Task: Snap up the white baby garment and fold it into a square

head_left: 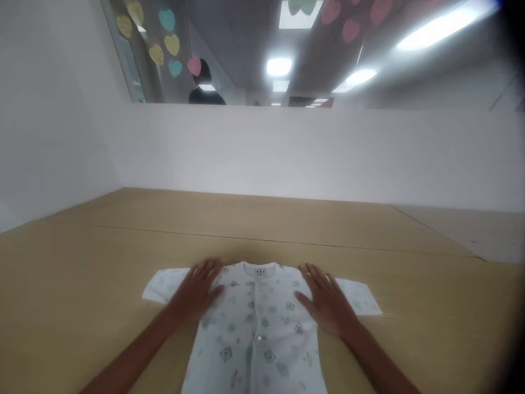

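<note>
A small white long-sleeved shirt [283,328] lies face up and spread flat, its neckline pointing away from me. Green and grey prints dot it, and a buttoned front opening runs down its middle. My left hand [197,290] rests flat on the left shoulder, fingers stretched out, where the sleeve joins the body. On the opposite shoulder my right hand [326,298] lies the same way, fingers apart. Both sleeves stick straight out sideways past the hands. The shirt's lower end runs out of view at the bottom.
The shirt lies on a tan tabletop [102,262] with a seam across it. A white wall [287,148] stands behind, with another at the left. Above is a window [246,49] with heart-shaped paper notes, and a person [205,87] shows in the glass.
</note>
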Tool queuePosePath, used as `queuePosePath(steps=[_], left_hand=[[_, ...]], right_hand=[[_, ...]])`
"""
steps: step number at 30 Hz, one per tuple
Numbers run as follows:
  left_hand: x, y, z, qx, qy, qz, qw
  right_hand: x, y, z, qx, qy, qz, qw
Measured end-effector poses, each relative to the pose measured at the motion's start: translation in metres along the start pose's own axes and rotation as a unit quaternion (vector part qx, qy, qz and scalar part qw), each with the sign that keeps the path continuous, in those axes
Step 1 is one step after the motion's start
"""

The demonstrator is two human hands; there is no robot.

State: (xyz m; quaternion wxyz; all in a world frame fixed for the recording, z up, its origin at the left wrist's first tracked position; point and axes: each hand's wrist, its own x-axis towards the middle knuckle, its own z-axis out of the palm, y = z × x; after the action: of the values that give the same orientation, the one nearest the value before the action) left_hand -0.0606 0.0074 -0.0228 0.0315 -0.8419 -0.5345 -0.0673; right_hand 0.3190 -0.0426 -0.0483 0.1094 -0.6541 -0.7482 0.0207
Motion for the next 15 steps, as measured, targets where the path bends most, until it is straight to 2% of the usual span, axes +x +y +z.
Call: queuePosePath(steps=[3, 5, 12, 15], left_hand=[[-0.002, -0.039, -0.004, 0.023, -0.026, -0.067, 0.997], [-0.003, -0.058, -0.004, 0.037, -0.031, -0.106, 0.993], [-0.005, -0.095, -0.004, 0.035, -0.039, -0.187, 0.981], [-0.011, -0.111, -0.005, 0.008, 0.006, -0.262, 0.965]], right_hand=[[0.0, 0.036, -0.003, -0.027, -0.005, 0.064, 0.998], [0.004, 0.052, -0.002, -0.043, -0.002, 0.099, 0.994], [0.006, 0.083, -0.004, -0.055, -0.002, 0.186, 0.981], [0.006, 0.095, -0.007, -0.044, -0.005, 0.179, 0.983]])
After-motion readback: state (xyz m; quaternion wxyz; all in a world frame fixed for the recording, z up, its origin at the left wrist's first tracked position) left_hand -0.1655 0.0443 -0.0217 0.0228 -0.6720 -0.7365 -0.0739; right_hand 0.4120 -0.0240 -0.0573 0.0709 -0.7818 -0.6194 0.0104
